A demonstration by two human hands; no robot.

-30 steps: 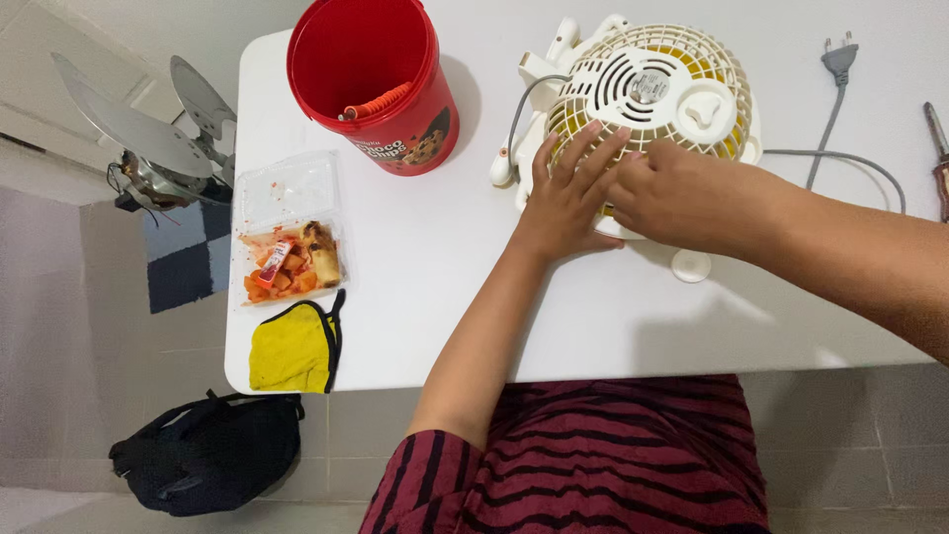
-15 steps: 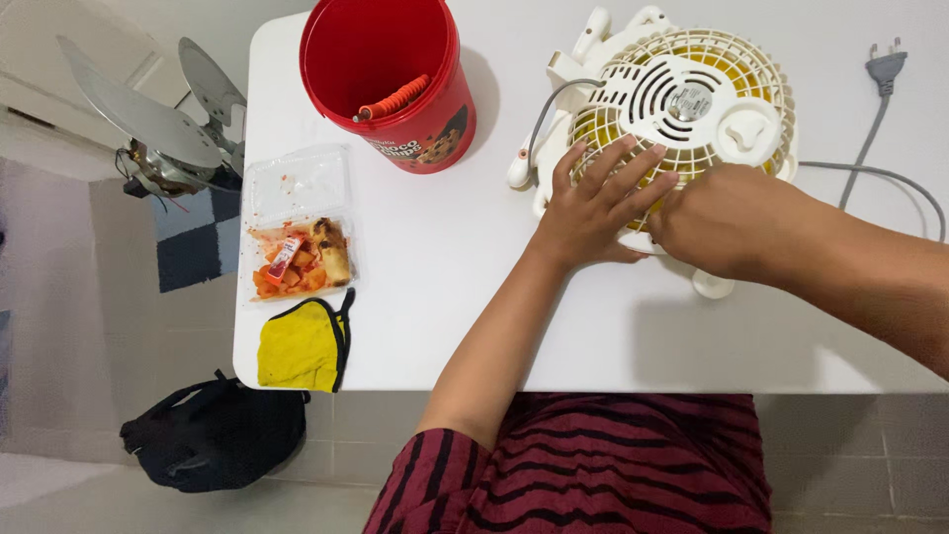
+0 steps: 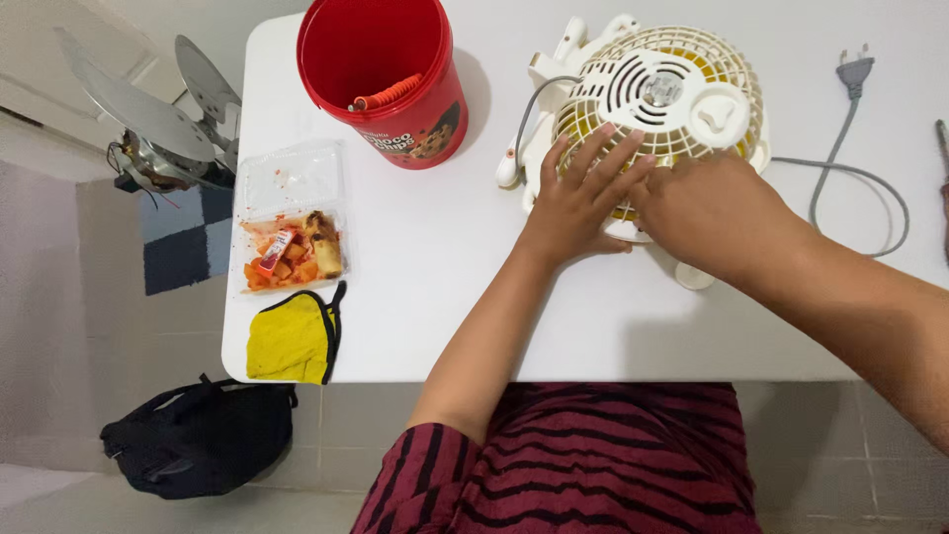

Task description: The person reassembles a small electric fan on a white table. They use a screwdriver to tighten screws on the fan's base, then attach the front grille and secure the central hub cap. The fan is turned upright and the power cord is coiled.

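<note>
While hands press fan (image 3: 660, 94), red bucket (image 3: 390, 94) holds orange-handled tool (image 3: 384, 98).

A red bucket (image 3: 381, 74), food tray (image 3: 292, 232), yellow face mask (image 3: 287, 341) and black bag (image 3: 198, 440).

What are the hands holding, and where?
Both the left hand and right hand press on the cream plastic fan, at its cage's near edge; neither lifts it.
</note>
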